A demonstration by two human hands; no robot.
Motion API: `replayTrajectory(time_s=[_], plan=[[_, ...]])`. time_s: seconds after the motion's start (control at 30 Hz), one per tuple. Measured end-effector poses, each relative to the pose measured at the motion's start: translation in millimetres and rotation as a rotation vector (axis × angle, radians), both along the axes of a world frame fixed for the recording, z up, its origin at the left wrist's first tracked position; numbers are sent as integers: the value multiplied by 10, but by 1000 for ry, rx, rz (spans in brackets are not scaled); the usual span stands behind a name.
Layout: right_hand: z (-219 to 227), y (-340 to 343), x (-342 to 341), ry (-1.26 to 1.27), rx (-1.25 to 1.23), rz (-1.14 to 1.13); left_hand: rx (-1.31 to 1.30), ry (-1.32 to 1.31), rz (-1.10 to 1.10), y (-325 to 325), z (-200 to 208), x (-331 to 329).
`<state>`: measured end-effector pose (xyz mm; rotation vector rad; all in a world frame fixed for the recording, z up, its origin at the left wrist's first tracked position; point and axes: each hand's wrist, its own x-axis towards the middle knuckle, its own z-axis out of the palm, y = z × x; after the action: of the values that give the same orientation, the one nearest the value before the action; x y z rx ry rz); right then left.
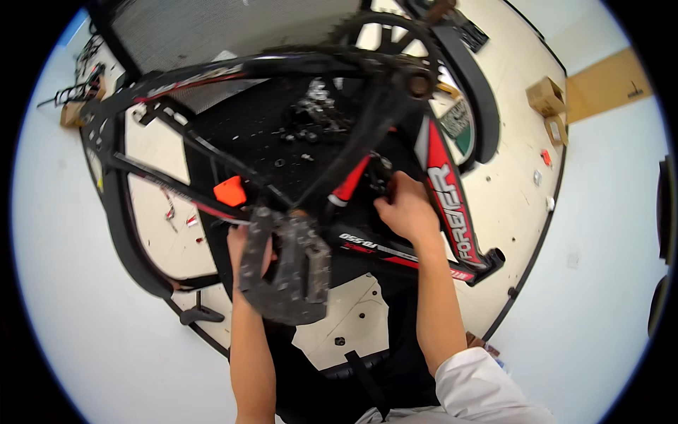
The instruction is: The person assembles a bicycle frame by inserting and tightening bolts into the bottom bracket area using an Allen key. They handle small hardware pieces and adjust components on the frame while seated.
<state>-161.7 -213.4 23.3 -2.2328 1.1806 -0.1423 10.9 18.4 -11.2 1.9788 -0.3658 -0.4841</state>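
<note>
A black bicycle frame (452,205) with red and white trim lies across the middle, its toothed chainring (385,35) at the far side. My left hand (240,244) is under the frame's left part, behind a large black pedal (286,268); the pedal hides most of its fingers. Just beyond that hand is a bright orange piece (230,191). My right hand (409,208) reaches inside the frame, between its tubes. Its fingers are bent closed at a small dark part (382,173), too dim to name.
Beneath the frame, a black surface (233,127) carries a pile of small metal parts (318,106). Black curved supports (487,106) stand at both sides. Cardboard boxes (545,97) sit on the floor at the far right. Small parts (340,341) lie on the pale floor near me.
</note>
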Motion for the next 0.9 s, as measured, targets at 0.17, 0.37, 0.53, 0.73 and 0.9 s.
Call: replayTrajectory(time_s=[0.17, 0.37, 0.53, 0.73, 0.9], plan=[[48, 98, -223, -33, 232, 48, -181, 484, 82, -122, 464, -51], [288, 198, -44, -365, 720, -287, -341, 681, 104, 9, 506, 62], [146, 244, 129, -604, 583, -310, -395, 723, 80, 76, 436, 108], [43, 383, 255, -567, 85, -119, -448, 744, 2, 127, 331, 142], [251, 487, -6, -704, 287, -113, -421, 780, 30, 152, 322, 167]])
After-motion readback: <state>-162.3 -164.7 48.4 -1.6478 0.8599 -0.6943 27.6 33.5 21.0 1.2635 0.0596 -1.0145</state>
